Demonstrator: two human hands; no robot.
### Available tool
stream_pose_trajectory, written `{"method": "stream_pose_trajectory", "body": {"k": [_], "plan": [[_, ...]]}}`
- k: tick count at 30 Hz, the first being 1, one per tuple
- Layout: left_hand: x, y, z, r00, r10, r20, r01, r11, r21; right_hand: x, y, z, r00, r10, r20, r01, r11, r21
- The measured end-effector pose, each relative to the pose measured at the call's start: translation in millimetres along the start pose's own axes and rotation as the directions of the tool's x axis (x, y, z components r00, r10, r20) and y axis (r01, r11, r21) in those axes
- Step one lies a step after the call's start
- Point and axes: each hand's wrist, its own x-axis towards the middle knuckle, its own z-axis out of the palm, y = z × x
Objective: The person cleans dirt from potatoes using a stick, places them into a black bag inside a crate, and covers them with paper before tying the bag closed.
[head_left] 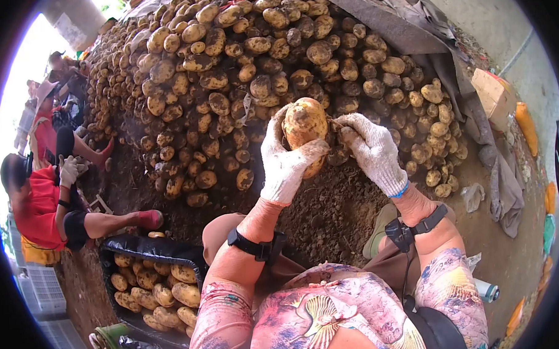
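Observation:
In a white knitted glove, my left hand (285, 156) is wrapped round a large, soil-marked potato (305, 121), its thumb across the lower front. Just to the right, my gloved right hand (372, 148) has its fingers pinched together close to the potato's side. Their tips are dark with soil, and I cannot tell what is between them. Behind both hands rises a big heap of potatoes (218, 103), many coated in dirt. Loose brown soil (324, 219) lies below my hands, between my knees.
At lower left, a crate lined with black plastic (119, 243) holds several potatoes. People sit farther left, one in a red shirt (37, 207). Grey cloth (403, 22) edges the heap at upper right, near a cardboard box (493, 96). Plastic crates (43, 290) stand at far left.

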Motion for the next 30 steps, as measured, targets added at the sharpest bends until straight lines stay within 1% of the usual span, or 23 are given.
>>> {"method": "stream_pose_trajectory", "body": {"k": [2, 3, 5, 7, 10, 12, 13, 14, 15, 16, 17, 18, 19, 20, 22, 23, 25, 27, 28, 29, 30], "plan": [[-1, 2, 3, 0.994, 0.105, -0.021, -0.101, 0.985, 0.142, 1, 2, 0, 0.999, 0.028, 0.015, -0.028, 1.000, -0.005], [-1, 1, 3, 0.994, 0.103, -0.024, -0.099, 0.985, 0.140, 1, 4, 1, 0.998, 0.056, 0.027, -0.056, 0.998, -0.010], [-2, 1, 3, 0.965, 0.261, -0.020, -0.230, 0.883, 0.409, 1, 7, 3, 0.999, 0.051, 0.017, -0.050, 0.998, -0.039], [-4, 2, 4, 0.965, 0.259, -0.027, -0.223, 0.876, 0.427, 1, 7, 4, 0.999, 0.043, 0.006, -0.043, 0.997, -0.066], [-5, 1, 4, 0.965, 0.261, -0.035, -0.217, 0.862, 0.457, 1, 6, 6, 0.997, 0.068, 0.037, -0.065, 0.995, -0.076], [-4, 2, 3, 0.964, 0.263, -0.036, -0.216, 0.856, 0.471, 0, 8, 8, 0.999, 0.033, 0.017, -0.032, 0.998, -0.059], [-2, 5, 3, 0.984, 0.167, -0.067, -0.140, 0.943, 0.301, 1, 9, 9, 0.999, 0.034, 0.018, -0.033, 0.998, -0.058], [0, 6, 2, 0.995, 0.064, -0.079, -0.054, 0.991, 0.120, 2, 10, 9, 1.000, -0.006, 0.012, 0.007, 0.998, -0.068], [3, 3, -3, 0.997, -0.060, -0.046, 0.057, 0.996, -0.063, 1, 11, 9, 0.999, -0.043, 0.006, 0.043, 0.996, -0.078], [3, 1, -5, 0.976, -0.211, -0.062, 0.197, 0.963, -0.183, 1, 10, 10, 0.999, -0.033, 0.008, 0.034, 0.996, -0.076], [0, -1, -7, 0.948, -0.315, -0.045, 0.284, 0.902, -0.327, 1, 7, 10, 0.996, -0.087, 0.009, 0.087, 0.992, -0.095], [-1, 0, -6, 0.912, -0.410, -0.013, 0.358, 0.812, -0.461, 1, 5, 10, 0.990, -0.142, 0.010, 0.142, 0.983, -0.114], [1, -11, -10, 0.909, -0.414, 0.052, 0.361, 0.720, -0.592, 0, 4, 10, 0.986, -0.162, 0.030, 0.165, 0.975, -0.150], [1, -14, -11, 0.908, -0.415, 0.051, 0.362, 0.720, -0.592, 0, 2, 10, 0.986, -0.161, 0.031, 0.164, 0.975, -0.150], [2, -14, -11, 0.900, -0.419, 0.123, 0.387, 0.636, -0.667, -1, 0, 9, 0.984, -0.174, 0.037, 0.178, 0.971, -0.159], [3, -13, -11, 0.900, -0.419, 0.123, 0.387, 0.636, -0.667, 0, 1, 10, 0.984, -0.174, 0.037, 0.178, 0.971, -0.159], [4, -11, -10, 0.904, -0.394, 0.166, 0.394, 0.616, -0.683, 2, 4, 9, 0.976, -0.219, -0.014, 0.213, 0.960, -0.184], [4, -11, -9, 0.903, -0.385, 0.190, 0.401, 0.601, -0.691, 3, 5, 8, 0.981, -0.195, -0.019, 0.188, 0.965, -0.181], [4, -11, -10, 0.897, -0.378, 0.229, 0.423, 0.580, -0.696, 3, 4, 8, 0.984, -0.174, -0.025, 0.167, 0.970, -0.176], [4, -10, -11, 0.890, -0.369, 0.268, 0.443, 0.560, -0.700, 2, 4, 7, 0.985, -0.172, -0.024, 0.165, 0.970, -0.177], [3, -9, -10, 0.889, -0.370, 0.268, 0.444, 0.559, -0.700, 2, 4, 7, 0.980, -0.198, -0.029, 0.188, 0.961, -0.201]]}}
